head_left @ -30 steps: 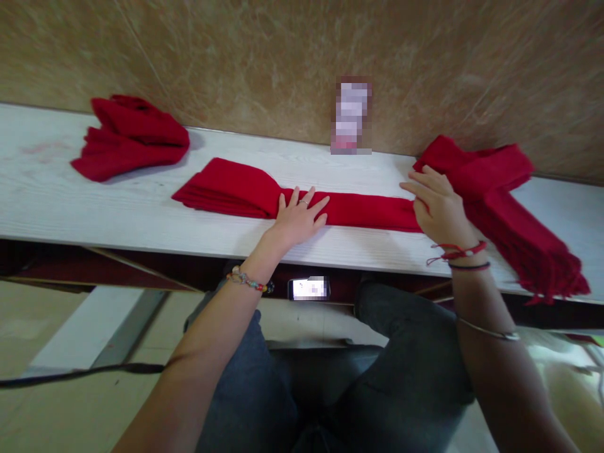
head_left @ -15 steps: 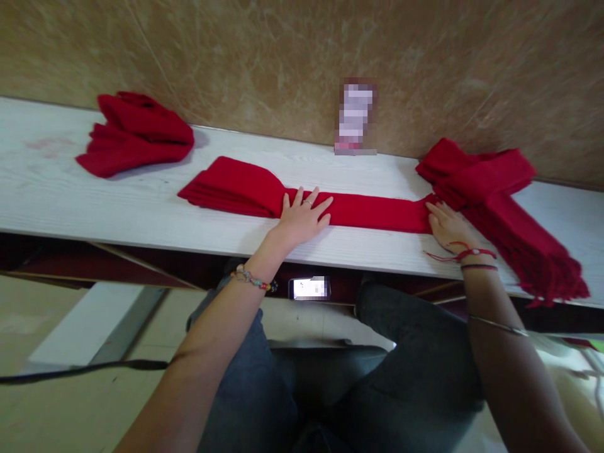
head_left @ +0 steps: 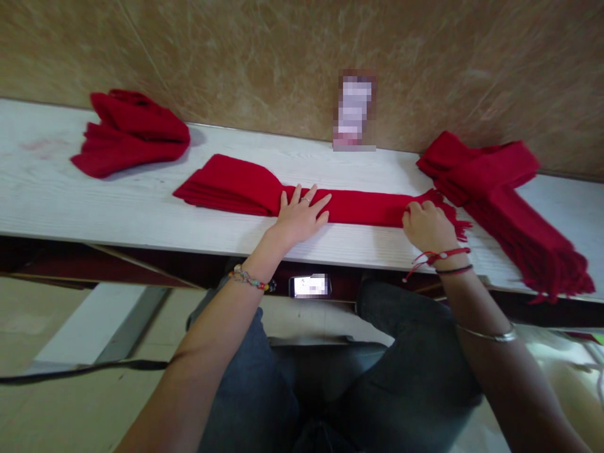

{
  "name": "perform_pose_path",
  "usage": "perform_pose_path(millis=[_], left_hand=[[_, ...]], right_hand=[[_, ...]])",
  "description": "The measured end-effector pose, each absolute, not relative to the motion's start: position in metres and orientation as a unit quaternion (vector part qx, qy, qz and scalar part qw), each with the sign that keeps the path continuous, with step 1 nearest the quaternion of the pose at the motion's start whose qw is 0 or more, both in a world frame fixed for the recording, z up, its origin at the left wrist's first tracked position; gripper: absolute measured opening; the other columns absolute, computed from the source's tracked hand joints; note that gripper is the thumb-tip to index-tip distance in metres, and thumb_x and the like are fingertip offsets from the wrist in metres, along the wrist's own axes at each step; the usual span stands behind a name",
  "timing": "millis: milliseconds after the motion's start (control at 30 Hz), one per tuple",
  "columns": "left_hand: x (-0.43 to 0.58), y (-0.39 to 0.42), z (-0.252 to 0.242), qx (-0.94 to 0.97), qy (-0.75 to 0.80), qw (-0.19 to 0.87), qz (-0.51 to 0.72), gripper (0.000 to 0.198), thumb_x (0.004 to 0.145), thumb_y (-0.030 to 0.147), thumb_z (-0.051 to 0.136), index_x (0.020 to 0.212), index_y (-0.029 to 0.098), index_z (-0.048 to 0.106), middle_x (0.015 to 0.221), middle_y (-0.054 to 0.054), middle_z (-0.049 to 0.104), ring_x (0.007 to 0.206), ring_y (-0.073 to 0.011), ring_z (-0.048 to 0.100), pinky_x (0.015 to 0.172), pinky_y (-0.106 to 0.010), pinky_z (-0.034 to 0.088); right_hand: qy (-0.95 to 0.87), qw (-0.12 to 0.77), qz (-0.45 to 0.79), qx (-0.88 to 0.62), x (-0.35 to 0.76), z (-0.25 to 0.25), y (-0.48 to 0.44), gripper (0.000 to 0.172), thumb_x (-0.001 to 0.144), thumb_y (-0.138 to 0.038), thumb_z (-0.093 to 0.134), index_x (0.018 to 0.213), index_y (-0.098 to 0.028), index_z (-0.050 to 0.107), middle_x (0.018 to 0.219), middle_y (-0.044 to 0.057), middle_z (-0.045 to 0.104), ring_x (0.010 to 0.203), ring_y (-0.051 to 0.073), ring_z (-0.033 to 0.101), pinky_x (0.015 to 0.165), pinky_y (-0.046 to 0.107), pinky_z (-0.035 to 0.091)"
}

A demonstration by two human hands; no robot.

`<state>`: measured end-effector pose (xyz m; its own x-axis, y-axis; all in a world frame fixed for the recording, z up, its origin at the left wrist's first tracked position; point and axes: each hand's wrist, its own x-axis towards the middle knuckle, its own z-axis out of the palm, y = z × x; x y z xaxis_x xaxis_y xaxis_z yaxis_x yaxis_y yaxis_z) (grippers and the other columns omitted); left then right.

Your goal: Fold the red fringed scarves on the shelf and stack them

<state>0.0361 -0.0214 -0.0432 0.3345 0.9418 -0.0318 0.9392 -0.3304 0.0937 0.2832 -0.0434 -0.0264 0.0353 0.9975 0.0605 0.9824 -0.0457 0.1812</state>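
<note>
A long red scarf [head_left: 363, 206] lies flat along the white wooden table [head_left: 141, 207], its left part folded into a thick wad [head_left: 226, 184]. My left hand [head_left: 301, 217] rests flat on the scarf beside that wad, fingers spread. My right hand [head_left: 427, 225] is closed on the scarf's fringed right end [head_left: 455, 217], holding it just off the tabletop.
A folded red scarf [head_left: 129, 133] sits at the table's far left. A pile of red fringed scarves [head_left: 500, 189] lies at the right, reaching the front edge. A blurred upright object [head_left: 353, 112] stands against the marbled wall. A phone [head_left: 309, 285] lies below the table edge.
My right hand left the pile at the right, dropped to the scarf's end, closed on it and drew it leftward. My left hand has stayed pressed on the scarf.
</note>
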Motion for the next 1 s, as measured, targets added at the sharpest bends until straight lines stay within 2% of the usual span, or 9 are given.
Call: perform_pose_path(millis=[133, 300, 367, 533, 667, 800, 1000], left_hand=[[0.036, -0.021, -0.043, 0.815, 0.576, 0.053, 0.016, 0.051, 0.095, 0.044, 0.023, 0.144, 0.032, 0.025, 0.154, -0.004, 0.014, 0.139, -0.0370, 0.008, 0.107, -0.061, 0.012], [0.036, -0.022, -0.044, 0.815, 0.576, 0.057, 0.029, 0.051, 0.094, 0.044, 0.024, 0.144, 0.032, 0.026, 0.154, -0.002, 0.014, 0.139, -0.0363, 0.007, 0.108, -0.060, 0.010], [0.036, -0.022, -0.044, 0.812, 0.579, 0.062, 0.028, 0.051, 0.094, 0.043, 0.024, 0.144, 0.032, 0.026, 0.154, -0.001, 0.014, 0.139, -0.0358, 0.007, 0.108, -0.060, 0.010], [0.036, -0.022, -0.043, 0.813, 0.579, 0.062, 0.020, 0.052, 0.094, 0.044, 0.023, 0.145, 0.032, 0.024, 0.154, -0.001, 0.013, 0.139, -0.0359, 0.007, 0.108, -0.060, 0.010], [0.036, -0.022, -0.041, 0.814, 0.579, 0.053, 0.007, 0.052, 0.095, 0.044, 0.022, 0.145, 0.032, 0.023, 0.154, -0.002, 0.013, 0.139, -0.0361, 0.007, 0.108, -0.060, 0.012], [0.036, -0.023, -0.040, 0.814, 0.578, 0.056, 0.002, 0.052, 0.095, 0.044, 0.022, 0.145, 0.031, 0.023, 0.154, -0.002, 0.013, 0.139, -0.0360, 0.007, 0.108, -0.060, 0.012], [0.037, -0.023, -0.042, 0.813, 0.579, 0.059, 0.019, 0.052, 0.094, 0.044, 0.023, 0.145, 0.032, 0.024, 0.154, -0.002, 0.014, 0.139, -0.0357, 0.008, 0.108, -0.059, 0.012]], right_hand=[[0.605, 0.068, 0.100, 0.787, 0.302, -0.030, -0.044, 0.045, 0.092, -0.026, 0.024, 0.116, -0.003, 0.054, 0.115, 0.027, 0.054, 0.106, 0.035, 0.054, 0.076, 0.038, 0.044], [0.527, 0.014, 0.062, 0.847, 0.338, -0.026, -0.044, 0.048, 0.089, -0.027, 0.025, 0.117, -0.005, 0.058, 0.116, 0.027, 0.056, 0.106, 0.039, 0.054, 0.074, 0.044, 0.045], [0.531, -0.013, 0.089, 0.842, 0.343, -0.023, -0.042, 0.047, 0.088, -0.025, 0.026, 0.114, -0.006, 0.060, 0.110, 0.026, 0.060, 0.105, 0.039, 0.054, 0.074, 0.045, 0.045], [0.664, -0.092, 0.137, 0.729, 0.315, -0.025, -0.036, 0.041, 0.087, -0.021, 0.027, 0.108, -0.009, 0.060, 0.102, 0.019, 0.063, 0.098, 0.028, 0.056, 0.081, 0.040, 0.044], [0.698, -0.042, 0.107, 0.707, 0.288, -0.032, -0.036, 0.038, 0.088, -0.022, 0.028, 0.103, -0.007, 0.060, 0.097, 0.022, 0.061, 0.094, 0.030, 0.057, 0.077, 0.041, 0.044], [0.637, 0.009, 0.089, 0.765, 0.296, -0.033, -0.039, 0.042, 0.089, -0.025, 0.027, 0.111, -0.005, 0.056, 0.108, 0.027, 0.057, 0.098, 0.035, 0.058, 0.074, 0.042, 0.045], [0.544, -0.011, 0.039, 0.838, 0.333, -0.030, -0.044, 0.048, 0.090, -0.030, 0.024, 0.125, -0.009, 0.052, 0.118, 0.029, 0.054, 0.105, 0.039, 0.056, 0.074, 0.047, 0.045]])
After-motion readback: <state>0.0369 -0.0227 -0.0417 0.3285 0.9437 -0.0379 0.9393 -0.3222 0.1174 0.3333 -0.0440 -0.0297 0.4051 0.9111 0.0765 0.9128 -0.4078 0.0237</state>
